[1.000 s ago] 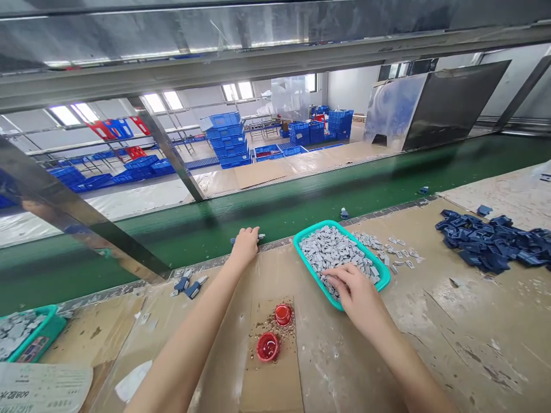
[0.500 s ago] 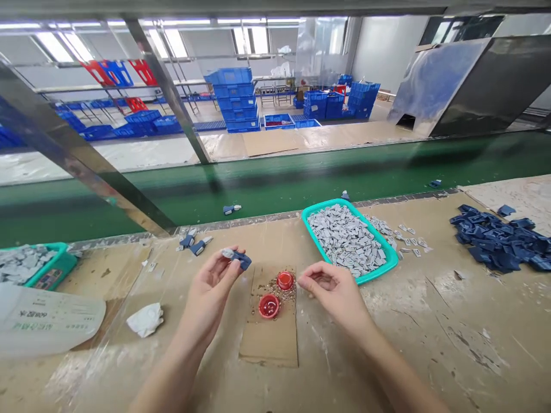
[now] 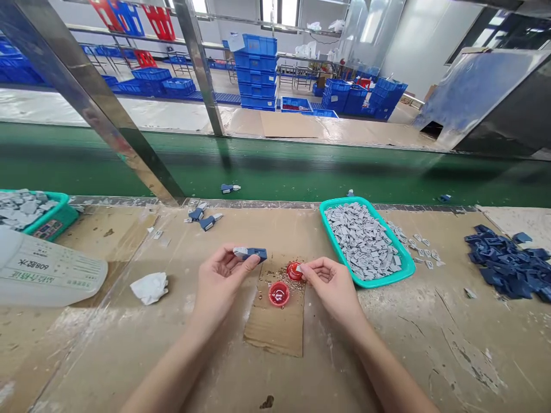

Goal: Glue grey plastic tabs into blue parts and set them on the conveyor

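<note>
My left hand is closed on a dark blue plastic part with a light grey end piece, held above the table. My right hand pinches a small light grey plastic piece over the farther red cup. Nearer to me, a second red cup holds a shiny liquid. Both cups rest on a strip of cardboard spotted with drips. Just right of my right hand stands a turquoise tray full of small grey pieces.
Loose dark blue parts are heaped at the right. Joined blue-and-grey parts lie left of centre, with a few more on the green belt. At left are a crumpled white tissue, a plastic bottle and another turquoise tray.
My right hand now has its fingertips at the farther red cup, with a small grey piece showing in them. My left hand has turned the blue part more level. The camera view has tilted down.
</note>
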### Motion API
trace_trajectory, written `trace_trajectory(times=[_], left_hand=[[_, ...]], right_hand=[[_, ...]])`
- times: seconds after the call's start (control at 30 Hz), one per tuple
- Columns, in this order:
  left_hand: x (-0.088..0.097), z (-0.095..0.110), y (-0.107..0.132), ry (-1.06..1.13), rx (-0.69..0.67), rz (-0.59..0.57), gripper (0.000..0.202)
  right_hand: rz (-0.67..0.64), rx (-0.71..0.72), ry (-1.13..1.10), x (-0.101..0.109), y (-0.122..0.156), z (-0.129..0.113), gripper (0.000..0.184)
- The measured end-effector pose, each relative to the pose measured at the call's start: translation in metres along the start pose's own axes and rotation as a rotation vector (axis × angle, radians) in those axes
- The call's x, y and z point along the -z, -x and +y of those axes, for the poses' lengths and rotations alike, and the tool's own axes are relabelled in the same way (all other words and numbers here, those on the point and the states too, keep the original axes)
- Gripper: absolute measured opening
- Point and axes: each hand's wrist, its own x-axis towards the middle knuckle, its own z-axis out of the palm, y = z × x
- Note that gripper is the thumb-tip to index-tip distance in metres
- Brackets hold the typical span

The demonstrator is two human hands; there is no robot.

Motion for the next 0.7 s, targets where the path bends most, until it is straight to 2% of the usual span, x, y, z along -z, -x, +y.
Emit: trace_trajectory(times=[0.2,0.47,0.7], left_hand=[[-0.004,-0.002,0.003,-0.061,-0.078,-0.018,0.023],[-0.017,-0.003,0.017,-0.090,-0.014,-0.111,0.020],[-0.021,0.004,0.026,-0.116,-0.049,-0.171,0.015]], right_hand=[[-0.007,0.028,0.044,-0.001,-0.001,0.003,0.031],[-0.077,-0.052,-0.114,0.006,0.006,-0.013,0.033],[-0.139,0.030,-0.173,0.002,0.017,-0.020,0.025]])
